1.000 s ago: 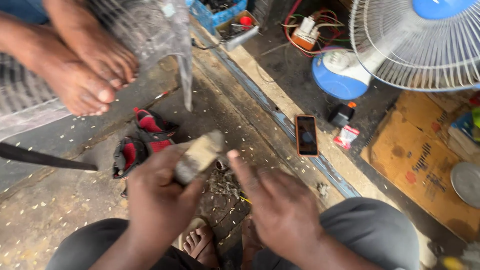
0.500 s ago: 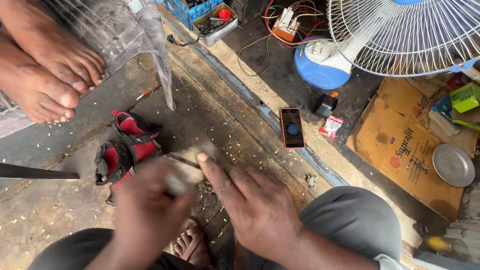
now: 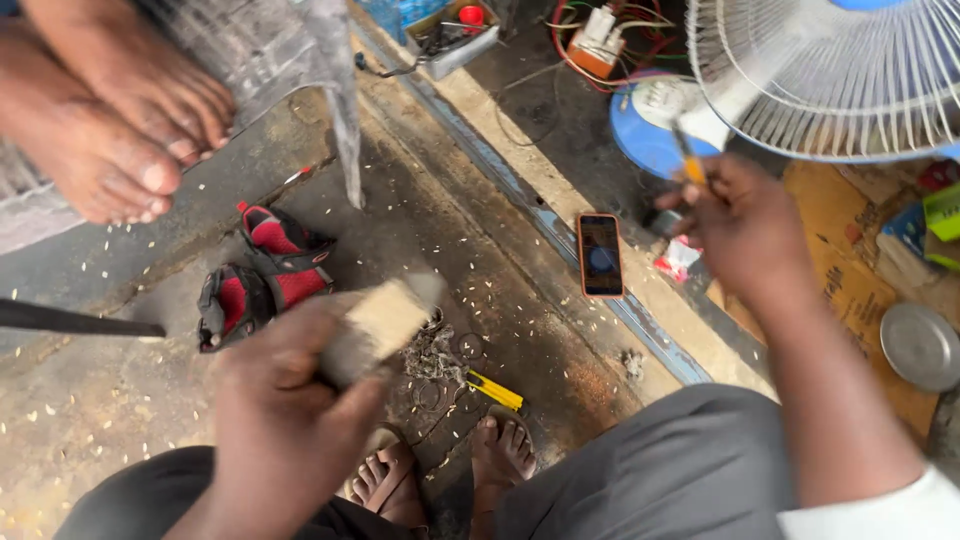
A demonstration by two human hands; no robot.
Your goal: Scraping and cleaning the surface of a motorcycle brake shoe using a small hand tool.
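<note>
Gritty workshop floor (image 3: 120, 420) | left hand (image 3: 290, 400) clasps blurred pale block (image 3: 385, 318), possibly wood | right hand (image 3: 745, 230) pinches thin yellow tool (image 3: 688, 160) near fan (image 3: 830, 70) | steady block before working.

My right hand (image 3: 742, 228) has left the wooden block (image 3: 378, 322) and swung out to the right beside the phone (image 3: 601, 255), now gripping a thin yellow-handled tool (image 3: 688, 160) under the fan (image 3: 830, 75), while my left hand (image 3: 285, 415) alone holds the block.
</note>
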